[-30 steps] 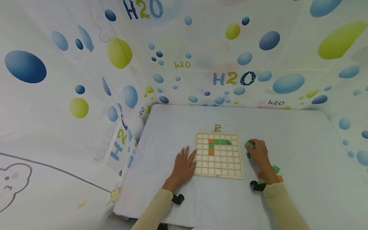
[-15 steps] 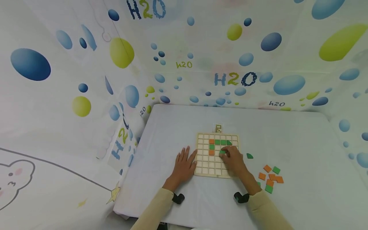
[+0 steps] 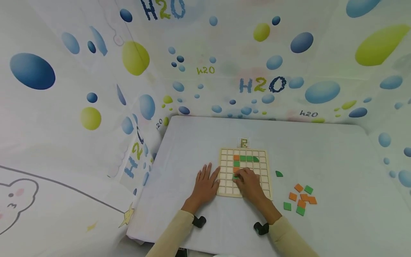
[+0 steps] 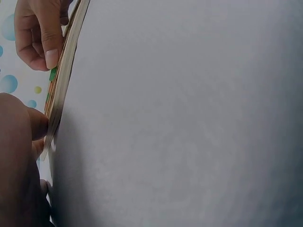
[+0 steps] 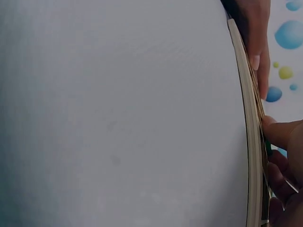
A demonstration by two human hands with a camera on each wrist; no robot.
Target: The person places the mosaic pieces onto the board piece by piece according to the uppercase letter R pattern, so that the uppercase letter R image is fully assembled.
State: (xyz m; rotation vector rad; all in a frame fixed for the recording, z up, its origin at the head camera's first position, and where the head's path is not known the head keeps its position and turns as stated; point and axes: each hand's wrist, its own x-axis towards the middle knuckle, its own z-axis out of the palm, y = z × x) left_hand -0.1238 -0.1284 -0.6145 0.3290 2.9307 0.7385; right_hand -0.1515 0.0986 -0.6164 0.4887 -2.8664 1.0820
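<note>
A wooden grid board (image 3: pixel 225 184) lies flat on the white-covered table. My left hand (image 3: pixel 206 183) rests flat beside it with fingers spread, fingertips at its left edge. Over the lower middle of the grid, my right hand (image 3: pixel 249 182) pinches a small green tile (image 3: pixel 235 176) between thumb and fingertips, just below an orange tile (image 3: pixel 236 169); its fingers cover part of the tile. Green also shows under those fingertips as the tile (image 4: pixel 53 74) in the left wrist view. An upper row runs from an orange tile (image 3: pixel 236 157) through green tiles (image 3: pixel 246 158) to a round-cornered green piece (image 3: pixel 255 159).
A small pattern card (image 3: pixel 244 143) lies just behind the board. To the right is a loose quarter-round green piece (image 3: pixel 279 174). Nearer the front right lie several orange tiles (image 3: pixel 293 196) and green tiles (image 3: pixel 287 206). A printed curtain (image 3: pixel 224 89) hangs behind the table.
My right hand has come left from beside the board, bringing a green tile over the grid to below the orange tile. The left hand has stayed at the board's edge.
</note>
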